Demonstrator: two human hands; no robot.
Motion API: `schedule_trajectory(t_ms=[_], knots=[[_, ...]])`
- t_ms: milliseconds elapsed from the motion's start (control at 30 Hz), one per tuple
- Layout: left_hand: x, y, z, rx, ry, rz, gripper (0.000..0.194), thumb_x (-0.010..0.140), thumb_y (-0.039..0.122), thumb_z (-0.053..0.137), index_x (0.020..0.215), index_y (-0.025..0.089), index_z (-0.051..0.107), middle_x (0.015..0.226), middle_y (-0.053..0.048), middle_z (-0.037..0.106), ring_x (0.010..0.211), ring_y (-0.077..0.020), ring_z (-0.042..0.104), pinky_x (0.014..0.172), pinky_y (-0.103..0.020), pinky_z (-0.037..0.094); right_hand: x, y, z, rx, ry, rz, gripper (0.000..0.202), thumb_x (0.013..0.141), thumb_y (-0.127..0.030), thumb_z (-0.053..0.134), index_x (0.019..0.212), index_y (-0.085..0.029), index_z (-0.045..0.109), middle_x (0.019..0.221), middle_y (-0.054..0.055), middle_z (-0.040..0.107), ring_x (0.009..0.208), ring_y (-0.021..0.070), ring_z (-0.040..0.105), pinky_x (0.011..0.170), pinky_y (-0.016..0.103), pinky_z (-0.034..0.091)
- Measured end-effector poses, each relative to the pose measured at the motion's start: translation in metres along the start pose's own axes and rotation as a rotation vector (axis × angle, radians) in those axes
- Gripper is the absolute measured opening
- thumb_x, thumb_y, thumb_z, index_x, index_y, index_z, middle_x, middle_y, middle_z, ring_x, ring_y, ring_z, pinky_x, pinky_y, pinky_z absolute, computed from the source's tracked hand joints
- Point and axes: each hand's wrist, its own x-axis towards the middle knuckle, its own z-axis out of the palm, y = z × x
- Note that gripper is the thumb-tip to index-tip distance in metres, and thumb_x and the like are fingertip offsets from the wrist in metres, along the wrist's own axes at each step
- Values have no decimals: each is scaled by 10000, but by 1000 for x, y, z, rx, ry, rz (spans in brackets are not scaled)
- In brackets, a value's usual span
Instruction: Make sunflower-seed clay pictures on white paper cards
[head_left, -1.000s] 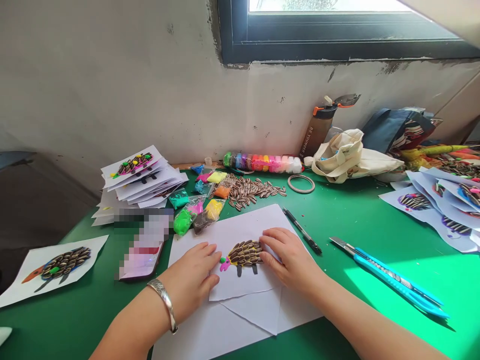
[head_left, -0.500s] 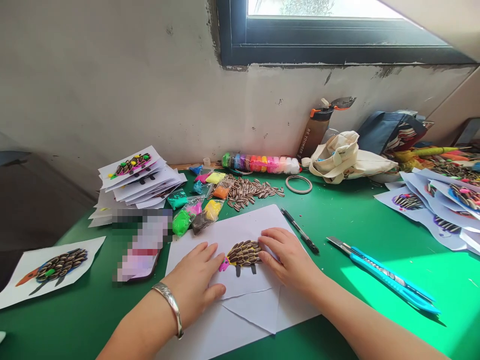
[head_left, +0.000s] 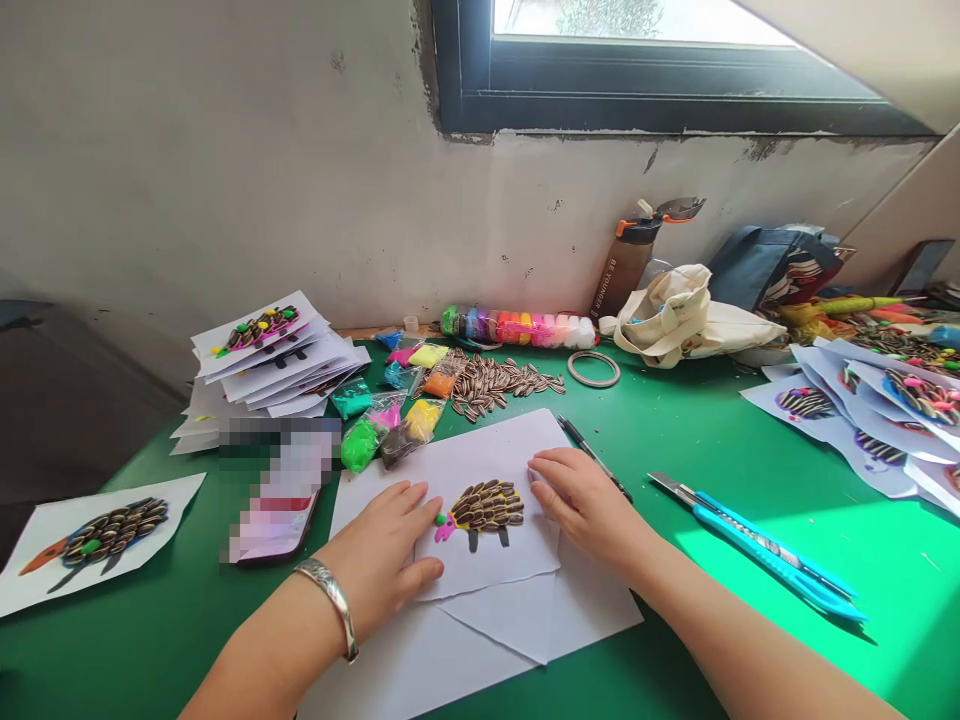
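Left hand (head_left: pixel 394 545): palm down, thumb well apart from the fingers, tips at the left margin of the hedgehog picture (head_left: pixel 487 510). Right hand (head_left: pixel 581 500): fingers lightly bent, tips at the picture's right margin. No firm pinch shows on either side; cannot tell how hard they press.

Picture lies flat between the hands, on white paper (head_left: pixel 450 670). Its near edge is uneven, overlapping the paper below.

Handling, my judgement: light, even pressure on bare margins, off the seeds and pink snout; pushing inward could buckle the sheet.

Edges and room: green tabletop (head_left: pixel 675 620) shows to the picture's right, as far as the blue cutter (head_left: pixel 757 546), blade end nearest. Pen (head_left: pixel 576 436) just beyond the right hand, tight for sliding that way. Beyond the picture: clay bags (head_left: pixel 361 443), loose seeds (head_left: pixel 499 385). Left of it: phone (head_left: pixel 281 500), then another seed picture (head_left: pixel 112 540).
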Motion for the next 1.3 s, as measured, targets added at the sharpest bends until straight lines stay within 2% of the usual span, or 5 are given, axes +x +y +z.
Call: schedule_trajectory(t_ms=[133,367,600,967,1300], knots=[[0,0,3,-23,-9,-25,635,769,436,601,1356,217,499,1505,-114,346,1399,-332,261,1125,-481,280,2,8,-6,-3,4,42,253,938,-238,443,1053,-205,665,1095,87,657,1046,227,570,915,404,476],[-3,4,7,-25,49,-35,691,734,439,649,1375,250,475,1523,-100,312,1411,-333,227,1124,-488,272,3,-1,2,-43,-5,-81,259,910,-157,449,993,-229,684,1070,79,668,1018,229,581,887,407,469],[5,-3,2,-22,-38,-23,764,712,477,659,1409,265,428,1542,-119,253,1417,-362,180,1122,-539,228,4,-1,5,-24,22,-57,276,880,-129,454,1009,-215,682,1076,85,669,1009,232,591,875,400,488],[8,4,10,59,105,-99,871,607,470,736,1404,293,429,1540,-124,262,1410,-375,197,1116,-536,224,4,-5,3,-87,22,76,286,893,-195,440,1060,-200,673,902,76,714,838,225,631,736,354,520],[2,10,-4,-6,-26,-64,919,614,510,735,1427,250,394,1543,-171,227,1416,-401,143,1114,-574,201,2,-7,17,128,41,142,282,907,-278,459,1065,-204,680,1002,85,718,912,236,653,792,382,532]])
